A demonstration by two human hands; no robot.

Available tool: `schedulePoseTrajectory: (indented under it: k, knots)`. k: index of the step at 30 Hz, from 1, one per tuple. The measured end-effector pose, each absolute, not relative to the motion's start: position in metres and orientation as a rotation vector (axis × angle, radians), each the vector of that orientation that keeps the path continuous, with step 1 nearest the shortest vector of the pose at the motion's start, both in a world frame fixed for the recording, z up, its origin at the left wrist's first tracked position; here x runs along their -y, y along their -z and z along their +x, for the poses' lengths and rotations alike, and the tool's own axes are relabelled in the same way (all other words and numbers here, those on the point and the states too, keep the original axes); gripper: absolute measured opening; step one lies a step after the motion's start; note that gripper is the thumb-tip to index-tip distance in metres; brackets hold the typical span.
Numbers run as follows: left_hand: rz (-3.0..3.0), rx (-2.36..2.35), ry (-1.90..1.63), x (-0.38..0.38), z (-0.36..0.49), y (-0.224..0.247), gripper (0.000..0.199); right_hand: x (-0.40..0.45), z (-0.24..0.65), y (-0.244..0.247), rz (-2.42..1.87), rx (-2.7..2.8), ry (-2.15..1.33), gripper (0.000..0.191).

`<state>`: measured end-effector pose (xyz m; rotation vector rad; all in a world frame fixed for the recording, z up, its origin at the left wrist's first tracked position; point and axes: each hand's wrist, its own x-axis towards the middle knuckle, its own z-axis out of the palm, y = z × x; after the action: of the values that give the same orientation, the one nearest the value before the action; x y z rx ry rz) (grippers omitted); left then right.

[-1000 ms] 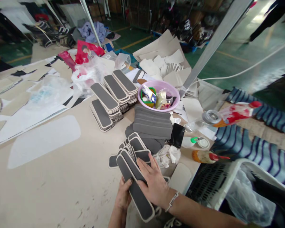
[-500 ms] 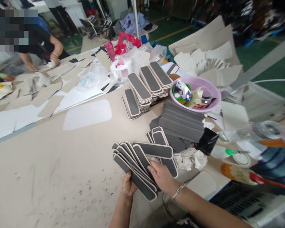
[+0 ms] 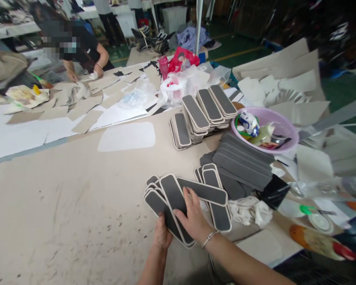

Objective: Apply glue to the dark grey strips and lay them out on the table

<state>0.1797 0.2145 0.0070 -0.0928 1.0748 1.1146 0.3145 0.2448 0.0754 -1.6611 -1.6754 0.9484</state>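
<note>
Fanned gray panels (image 3: 156,202) are clasped by left hand (image 3: 162,234); top panel (image 3: 172,193) is touched by right hand (image 3: 196,221), fingers outstretched.

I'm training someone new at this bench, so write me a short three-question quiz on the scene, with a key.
1. Which wrist wears the bracelet?
2. True or false: the left hand and the right hand both touch pale-edged grey panels.
3. The round basin is: A) orange, B) light purple, C) black.

Key: 1. The right. 2. True. 3. B.
</note>
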Motion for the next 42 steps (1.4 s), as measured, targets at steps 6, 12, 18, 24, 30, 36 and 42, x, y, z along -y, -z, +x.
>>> schedulePoseTrajectory:
  k: [6, 12, 18, 24, 30, 36, 42]
  knots:
    - [0.156, -1.243, -1.219, -0.218, 0.171, -0.014, 0.065, -0.237, 0.299, -0.067, -1.557, 1.536, -1.436, 0.108]
    - [0.327, -1.168, -1.291, -0.228, 0.159, -0.033, 0.058, -0.247, 0.305, -0.114, -1.564, 2.1, -0.933, 0.096]
    - [0.128, -1.69, -1.508, -0.221, 0.13, -0.021, 0.034, -0.252, 0.299, -0.094, -1.776, 2.57, -0.708, 0.075]
    - [-0.039, -1.65, -1.649, -0.199, 0.122, -0.01, 0.023, -0.248, 0.29, -0.073, -1.763, 2.673, -0.753, 0.079]
    - [-0.093, -1.556, -1.623, -0.18, 0.137, -0.014, 0.028, -0.243, 0.287, -0.073, -1.704, 2.553, -1.017, 0.056]
    - [0.031, -1.313, -1.611, -0.198, 0.147, -0.048, 0.05, -0.256, 0.294, -0.093, -1.472, 2.275, -1.171, 0.036]
    - [0.533, -1.096, -1.742, -0.229, 0.163, -0.106, 0.087, -0.27, 0.291, -0.108, -1.068, 1.844, -1.241, 0.042]
